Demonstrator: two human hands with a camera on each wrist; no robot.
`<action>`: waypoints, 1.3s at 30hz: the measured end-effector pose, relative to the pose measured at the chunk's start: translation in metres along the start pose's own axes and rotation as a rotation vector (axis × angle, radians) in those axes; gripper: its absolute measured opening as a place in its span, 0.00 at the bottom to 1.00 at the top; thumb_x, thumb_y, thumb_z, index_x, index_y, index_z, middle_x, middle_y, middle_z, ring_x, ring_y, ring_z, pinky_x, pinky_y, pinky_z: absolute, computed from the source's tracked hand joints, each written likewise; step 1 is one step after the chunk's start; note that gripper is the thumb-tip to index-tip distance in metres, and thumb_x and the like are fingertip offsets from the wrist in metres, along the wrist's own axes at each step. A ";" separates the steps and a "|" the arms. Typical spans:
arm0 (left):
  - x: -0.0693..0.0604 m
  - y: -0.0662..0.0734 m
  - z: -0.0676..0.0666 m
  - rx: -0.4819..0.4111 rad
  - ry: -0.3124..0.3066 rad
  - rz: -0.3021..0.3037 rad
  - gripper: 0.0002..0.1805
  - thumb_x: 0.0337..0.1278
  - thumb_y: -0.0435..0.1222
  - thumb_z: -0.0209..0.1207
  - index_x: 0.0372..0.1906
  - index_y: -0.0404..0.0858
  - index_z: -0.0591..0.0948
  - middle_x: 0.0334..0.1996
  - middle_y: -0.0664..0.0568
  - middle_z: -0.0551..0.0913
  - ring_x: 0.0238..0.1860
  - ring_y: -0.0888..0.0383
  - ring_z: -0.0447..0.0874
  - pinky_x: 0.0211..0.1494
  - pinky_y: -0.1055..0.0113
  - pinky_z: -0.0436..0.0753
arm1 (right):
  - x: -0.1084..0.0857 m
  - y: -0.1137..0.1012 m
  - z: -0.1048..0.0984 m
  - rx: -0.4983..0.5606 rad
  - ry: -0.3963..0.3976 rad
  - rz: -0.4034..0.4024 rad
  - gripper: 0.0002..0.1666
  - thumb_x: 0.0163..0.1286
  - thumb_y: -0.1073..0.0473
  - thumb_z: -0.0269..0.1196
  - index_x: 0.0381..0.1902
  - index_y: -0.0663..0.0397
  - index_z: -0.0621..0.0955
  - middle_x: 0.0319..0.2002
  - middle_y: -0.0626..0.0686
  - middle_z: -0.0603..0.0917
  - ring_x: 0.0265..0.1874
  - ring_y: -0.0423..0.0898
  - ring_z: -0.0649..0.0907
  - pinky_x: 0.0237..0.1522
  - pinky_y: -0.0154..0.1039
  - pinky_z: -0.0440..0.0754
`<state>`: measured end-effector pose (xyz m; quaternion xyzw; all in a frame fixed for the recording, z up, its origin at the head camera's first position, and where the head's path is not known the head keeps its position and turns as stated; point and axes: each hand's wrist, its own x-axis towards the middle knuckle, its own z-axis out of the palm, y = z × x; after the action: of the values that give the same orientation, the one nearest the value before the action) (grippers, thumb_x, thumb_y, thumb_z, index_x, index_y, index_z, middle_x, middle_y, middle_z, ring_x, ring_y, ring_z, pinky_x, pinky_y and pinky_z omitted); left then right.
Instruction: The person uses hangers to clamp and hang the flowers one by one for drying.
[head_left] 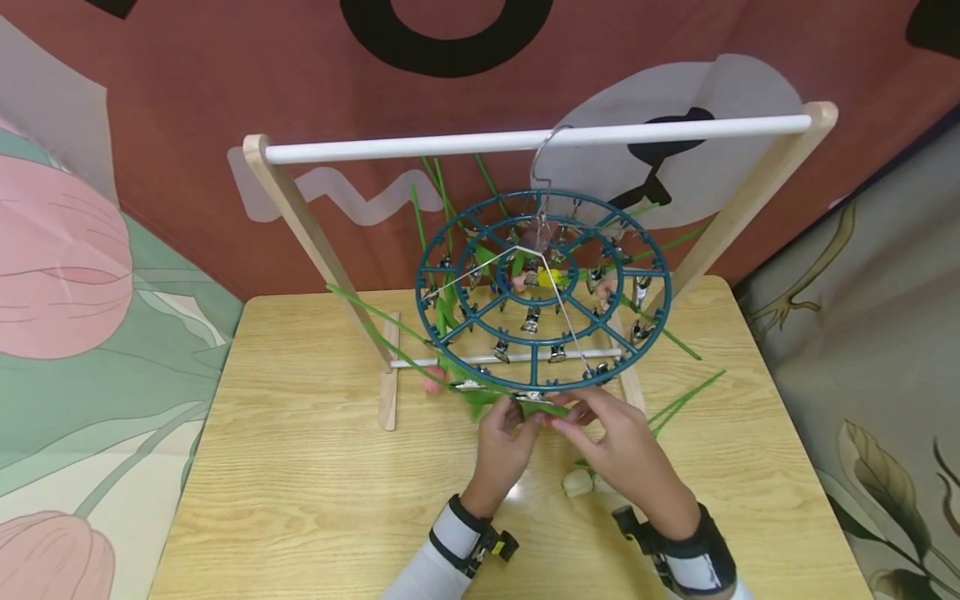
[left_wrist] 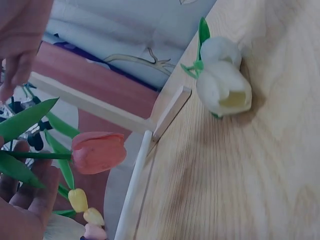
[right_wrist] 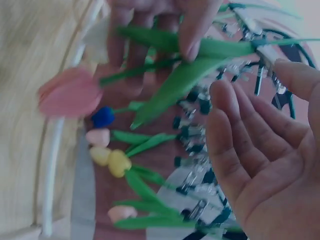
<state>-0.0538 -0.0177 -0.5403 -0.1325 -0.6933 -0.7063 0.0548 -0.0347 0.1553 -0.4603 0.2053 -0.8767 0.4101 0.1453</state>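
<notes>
My left hand (head_left: pixel 501 458) holds a pink tulip (left_wrist: pixel 100 152) by its green stem and leaves, under the front rim of a round teal clip hanger (head_left: pixel 534 354). In the right wrist view, the left thumb presses on the leaves (right_wrist: pixel 170 97), with the flower head pointing left. My right hand (head_left: pixel 633 450) is just beside it, palm and fingers spread loosely with nothing between them. Its thumb is at a metal clip (right_wrist: pixel 267 54) on the rim, where the tulip's stem passes; whether it touches cannot be told.
The hanger hooks onto a white rod (head_left: pixel 420 148) of a wooden-post rack (head_left: pixel 738 200). Other tulips hang from its clips, including a yellow tulip (right_wrist: pixel 120 163) and a blue tulip (right_wrist: pixel 103 116). White tulips (left_wrist: pixel 225 87) lie on the wooden table (head_left: pixel 300 483).
</notes>
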 end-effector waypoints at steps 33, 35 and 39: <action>-0.019 -0.012 -0.040 0.720 -0.513 0.218 0.05 0.69 0.36 0.62 0.41 0.41 0.87 0.40 0.55 0.90 0.44 0.62 0.88 0.51 0.71 0.87 | -0.074 0.110 -0.073 -0.405 0.051 0.257 0.17 0.60 0.76 0.70 0.47 0.63 0.84 0.42 0.62 0.86 0.38 0.59 0.85 0.32 0.57 0.86; -0.021 -0.012 -0.035 0.805 -0.562 0.284 0.05 0.69 0.38 0.62 0.41 0.42 0.87 0.39 0.56 0.90 0.43 0.63 0.88 0.50 0.72 0.87 | -0.078 0.118 -0.070 -0.409 0.027 0.247 0.17 0.58 0.77 0.71 0.45 0.63 0.84 0.42 0.63 0.85 0.40 0.62 0.84 0.36 0.61 0.84; -0.025 -0.010 -0.025 0.920 -0.630 0.373 0.07 0.69 0.42 0.62 0.42 0.44 0.87 0.38 0.59 0.89 0.41 0.65 0.87 0.47 0.74 0.86 | -0.084 0.134 -0.064 -0.425 -0.031 0.186 0.18 0.53 0.78 0.73 0.41 0.63 0.85 0.40 0.63 0.85 0.41 0.63 0.83 0.39 0.61 0.84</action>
<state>-0.0352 -0.0444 -0.5569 -0.4182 -0.8764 -0.2378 0.0212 -0.0198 0.3029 -0.5446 0.0947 -0.9606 0.2245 0.1335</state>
